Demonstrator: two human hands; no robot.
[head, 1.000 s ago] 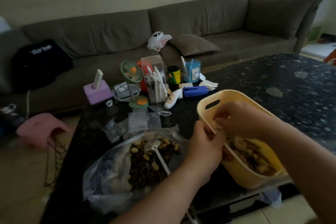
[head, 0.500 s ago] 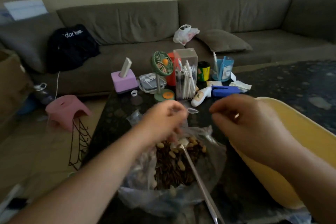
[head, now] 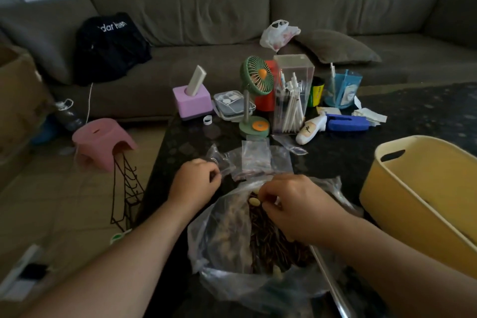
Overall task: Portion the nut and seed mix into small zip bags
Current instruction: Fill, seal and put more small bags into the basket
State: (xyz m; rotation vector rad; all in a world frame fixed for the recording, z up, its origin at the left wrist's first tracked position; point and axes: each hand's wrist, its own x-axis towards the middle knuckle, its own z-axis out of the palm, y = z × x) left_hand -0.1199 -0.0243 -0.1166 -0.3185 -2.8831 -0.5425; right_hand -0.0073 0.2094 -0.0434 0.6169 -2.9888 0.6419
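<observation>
A large clear bag (head: 227,235) of nut and seed mix (head: 268,242) lies open on the dark table (head: 413,116), near its front edge. My left hand (head: 196,183) pinches the edge of a small zip bag (head: 218,161) just behind the large bag. My right hand (head: 294,206) hovers over the mix, its fingers curled round the upper end of a metal spoon. The spoon's handle (head: 333,286) comes out from under the palm toward me. More empty small zip bags (head: 255,157) lie flat behind the large bag.
A yellow tub (head: 402,204) with a handle slot stands at the right. Behind the bags stand a green fan (head: 254,90), a clear box of pens (head: 293,95), a purple block (head: 192,100) and a white bottle (head: 308,130). A pink stool (head: 103,142) sits on the floor at left.
Both hands left the yellow tub and moved left to the bags. My left hand took hold of a small zip bag, and my right hand came down onto the spoon in the mix.
</observation>
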